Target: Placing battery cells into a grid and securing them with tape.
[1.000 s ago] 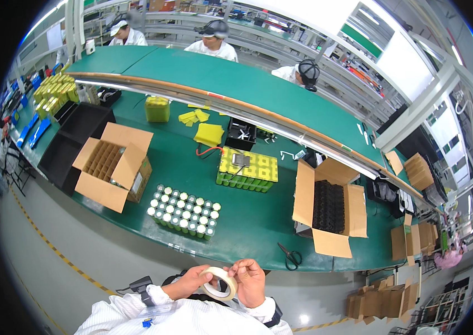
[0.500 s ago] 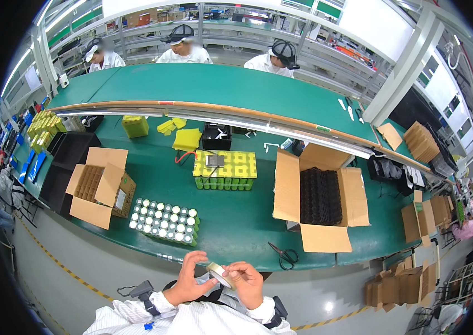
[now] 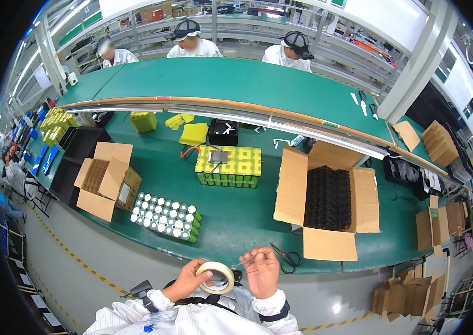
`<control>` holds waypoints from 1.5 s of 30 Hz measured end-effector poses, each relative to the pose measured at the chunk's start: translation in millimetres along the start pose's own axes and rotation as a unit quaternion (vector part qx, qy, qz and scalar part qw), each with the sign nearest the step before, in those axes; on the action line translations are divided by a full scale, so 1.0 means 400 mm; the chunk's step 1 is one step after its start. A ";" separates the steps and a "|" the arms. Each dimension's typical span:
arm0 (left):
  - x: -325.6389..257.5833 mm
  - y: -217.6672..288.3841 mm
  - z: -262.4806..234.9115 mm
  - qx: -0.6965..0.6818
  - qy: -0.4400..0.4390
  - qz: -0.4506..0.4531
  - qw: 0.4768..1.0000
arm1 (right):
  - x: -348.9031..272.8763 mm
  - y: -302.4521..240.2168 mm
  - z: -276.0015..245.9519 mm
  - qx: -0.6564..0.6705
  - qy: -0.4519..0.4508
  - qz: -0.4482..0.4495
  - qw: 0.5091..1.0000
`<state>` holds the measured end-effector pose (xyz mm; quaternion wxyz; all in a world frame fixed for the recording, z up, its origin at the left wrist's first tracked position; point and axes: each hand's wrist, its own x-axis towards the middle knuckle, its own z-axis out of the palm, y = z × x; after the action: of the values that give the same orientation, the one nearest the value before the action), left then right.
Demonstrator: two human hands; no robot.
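By the surface's (image 3: 231,215) near edge, my left fingers (image 3: 194,266) grip the rim of the tape roll (image 3: 229,279), likely light and stiff. My right fingers (image 3: 260,253) pinch its probably sticky strip (image 3: 244,261).

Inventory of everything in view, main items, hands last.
Bench: 1, green, centre
Shelf: 1, green, above bench
Cell block: 1, green-white, bench front
Battery pack: 1, yellow-green, bench middle
Divided carton: 1, brown, bench left
Filled carton: 1, brown, bench right
Sheets: several, yellow, bench back
Bin: 1, black, behind pack
Scissors: 1, dark, bench edge
Co-workers: 3, white coats, beyond shelf
Tape roll: 1, cream, before bench
Left hand: 1, bare, holding roll
Right hand: 1, bare, beside roll
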<state>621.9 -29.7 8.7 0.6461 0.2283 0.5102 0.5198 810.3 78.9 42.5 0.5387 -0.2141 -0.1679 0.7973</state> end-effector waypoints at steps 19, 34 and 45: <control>-0.091 0.029 -0.104 0.307 -0.008 0.263 0.915 | -0.098 0.169 0.219 -0.326 -0.170 -0.002 0.930; -0.100 0.250 -0.172 0.424 0.017 0.468 0.775 | -0.113 0.225 0.308 -0.620 -0.204 -0.129 0.746; -0.031 0.363 -0.154 0.427 -0.084 0.454 0.777 | -0.135 0.268 0.234 -0.647 -0.151 -0.155 0.731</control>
<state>503.7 -3.9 110.6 0.2114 0.7286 0.4608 0.4605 694.8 -13.5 77.4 0.3534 -0.3583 -0.7536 0.4229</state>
